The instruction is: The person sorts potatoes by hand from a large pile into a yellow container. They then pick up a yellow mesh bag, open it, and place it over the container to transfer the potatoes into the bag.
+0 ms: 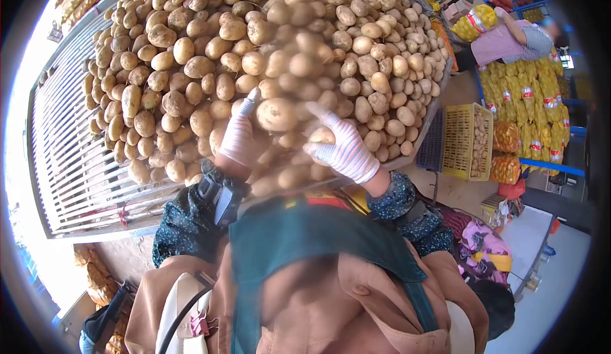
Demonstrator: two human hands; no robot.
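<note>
- On the big table (76,182), a huge pile of potatoes (267,42) is lying in front of me, heaped high toward the middle.
- I am seeing both hands in striped gloves reaching into the near side of the pile.
- My left hand (238,139) is cupping the side of one big potato (276,113), fingers close together and one fingertip pointing up.
- My right hand (344,149) is curling around a smaller potato (321,136), with one finger sticking out toward the big one.
- The big potato is sitting between my two hands, at the near side of the heap.
- I am thinking the pile could slide, because pulling one potato from low down may be letting the ones above roll off the near edge.
- The gloves may be slipping on dusty skins, so a potato could be dropping onto my apron (305,239).
- Off to the right, a yellow crate (468,141) is standing on the floor, and another person (509,39) is bending by yellow sacks (528,93).
</note>
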